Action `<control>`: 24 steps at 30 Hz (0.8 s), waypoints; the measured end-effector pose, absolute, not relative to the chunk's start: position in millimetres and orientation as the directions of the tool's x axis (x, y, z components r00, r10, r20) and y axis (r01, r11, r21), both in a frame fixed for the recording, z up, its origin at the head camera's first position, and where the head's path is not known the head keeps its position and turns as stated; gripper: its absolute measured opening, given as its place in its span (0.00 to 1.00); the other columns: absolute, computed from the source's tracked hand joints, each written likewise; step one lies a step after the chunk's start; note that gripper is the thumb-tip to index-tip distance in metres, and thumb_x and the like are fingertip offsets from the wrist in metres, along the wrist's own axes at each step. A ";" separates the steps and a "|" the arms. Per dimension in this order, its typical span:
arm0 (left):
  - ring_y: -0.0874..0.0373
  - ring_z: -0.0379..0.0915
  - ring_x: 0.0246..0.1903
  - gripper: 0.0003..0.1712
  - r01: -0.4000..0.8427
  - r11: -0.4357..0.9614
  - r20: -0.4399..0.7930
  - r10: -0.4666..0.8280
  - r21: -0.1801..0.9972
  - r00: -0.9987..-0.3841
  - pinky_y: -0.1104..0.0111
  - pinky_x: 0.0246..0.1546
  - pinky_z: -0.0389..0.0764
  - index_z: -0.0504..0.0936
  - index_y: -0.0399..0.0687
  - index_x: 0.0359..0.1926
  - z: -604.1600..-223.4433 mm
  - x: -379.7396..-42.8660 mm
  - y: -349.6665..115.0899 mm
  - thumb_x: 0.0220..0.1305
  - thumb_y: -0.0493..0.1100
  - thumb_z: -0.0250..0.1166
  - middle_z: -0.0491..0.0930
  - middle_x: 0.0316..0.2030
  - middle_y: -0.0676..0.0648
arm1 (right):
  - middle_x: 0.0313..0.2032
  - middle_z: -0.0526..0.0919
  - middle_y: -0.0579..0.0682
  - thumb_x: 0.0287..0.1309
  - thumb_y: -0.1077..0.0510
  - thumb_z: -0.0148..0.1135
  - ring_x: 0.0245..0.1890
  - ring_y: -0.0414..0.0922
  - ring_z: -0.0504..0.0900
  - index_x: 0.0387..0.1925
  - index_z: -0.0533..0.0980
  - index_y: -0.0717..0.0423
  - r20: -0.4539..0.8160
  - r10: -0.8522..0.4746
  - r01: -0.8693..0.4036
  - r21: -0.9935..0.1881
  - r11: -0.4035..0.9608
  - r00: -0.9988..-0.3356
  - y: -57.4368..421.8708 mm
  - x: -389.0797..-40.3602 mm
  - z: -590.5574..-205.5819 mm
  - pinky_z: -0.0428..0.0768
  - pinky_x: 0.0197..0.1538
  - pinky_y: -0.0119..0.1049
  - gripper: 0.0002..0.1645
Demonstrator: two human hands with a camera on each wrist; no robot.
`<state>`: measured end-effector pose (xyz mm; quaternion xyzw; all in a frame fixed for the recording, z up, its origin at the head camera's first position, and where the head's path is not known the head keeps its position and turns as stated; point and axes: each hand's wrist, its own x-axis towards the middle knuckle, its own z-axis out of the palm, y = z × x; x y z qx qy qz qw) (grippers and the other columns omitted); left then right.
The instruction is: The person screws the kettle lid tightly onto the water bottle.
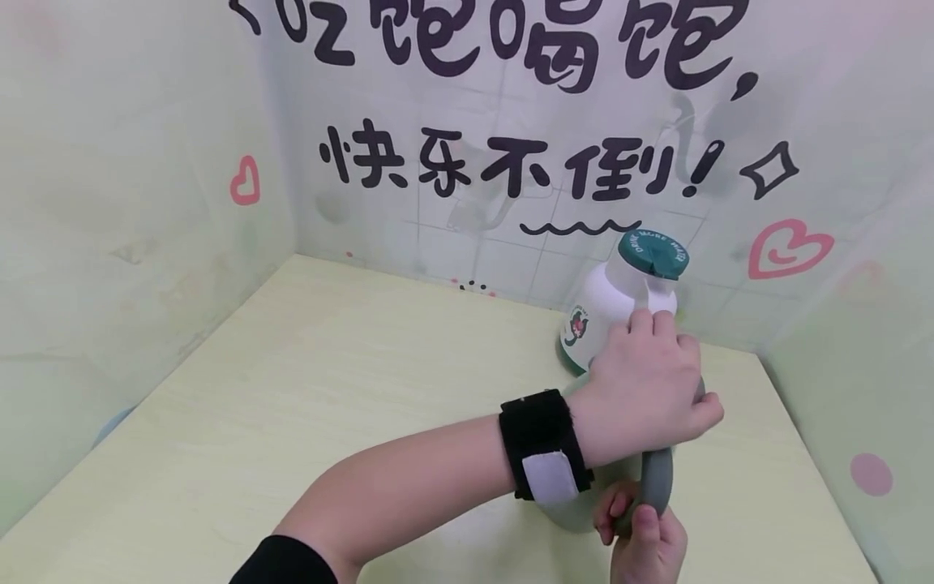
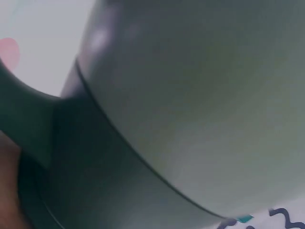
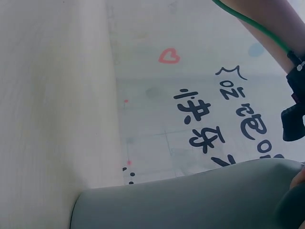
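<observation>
A grey-green thermos jug [image 1: 571, 517] stands on the table at right, mostly hidden by my arms in the head view. My left hand [image 1: 645, 385] lies over its top with curled fingers, gripping it there; the lid under the palm is hidden. Below, my right hand [image 1: 649, 535] holds the lower end of the dark grey handle [image 1: 659, 478], thumb on one side and fingers round the other. In the left wrist view, the jug's smooth body [image 2: 200, 105] and seam fill the frame, with part of the handle [image 2: 28, 114] at left. The right wrist view shows its side [image 3: 181, 205].
Close behind the jug stands a white water bottle [image 1: 616, 304] with a green lid [image 1: 653, 253] and green base. The pale table [image 1: 350, 357] is bounded by a printed back wall [image 1: 438, 219] and side walls. A black wristband [image 1: 547, 446] circles my left wrist.
</observation>
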<state>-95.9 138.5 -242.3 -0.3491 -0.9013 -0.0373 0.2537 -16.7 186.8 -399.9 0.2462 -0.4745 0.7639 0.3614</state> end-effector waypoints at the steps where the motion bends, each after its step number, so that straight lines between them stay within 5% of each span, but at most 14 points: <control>1: 0.60 0.58 0.27 0.20 0.667 0.736 0.487 0.628 -0.117 -0.607 0.72 0.21 0.60 0.71 0.58 0.22 -242.4 -98.2 137.2 0.57 0.66 0.52 0.65 0.26 0.55 | 0.19 0.70 0.56 0.70 0.64 0.45 0.12 0.47 0.59 0.22 0.65 0.74 0.721 0.317 -0.787 -0.545 -0.290 -0.616 187.0 -17.0 -399.8 0.50 0.10 0.33 0.20; 13: 0.63 0.61 0.33 0.19 0.884 0.444 0.352 0.859 -0.149 -0.372 0.76 0.31 0.63 0.77 0.59 0.35 -235.3 -124.7 122.2 0.60 0.65 0.51 0.67 0.32 0.56 | 0.18 0.70 0.55 0.70 0.63 0.47 0.12 0.46 0.60 0.22 0.65 0.72 0.704 0.319 -0.773 -0.579 -0.259 -0.634 185.8 -14.4 -397.6 0.51 0.10 0.34 0.19; 24: 0.66 0.65 0.42 0.21 0.993 0.120 0.337 0.935 -0.003 -0.112 0.81 0.42 0.63 0.81 0.59 0.50 -237.7 -150.3 118.3 0.59 0.58 0.59 0.73 0.44 0.60 | 0.17 0.69 0.56 0.70 0.64 0.45 0.11 0.46 0.58 0.21 0.64 0.73 0.726 0.323 -0.795 -0.543 -0.270 -0.606 186.1 -15.2 -399.9 0.50 0.09 0.31 0.21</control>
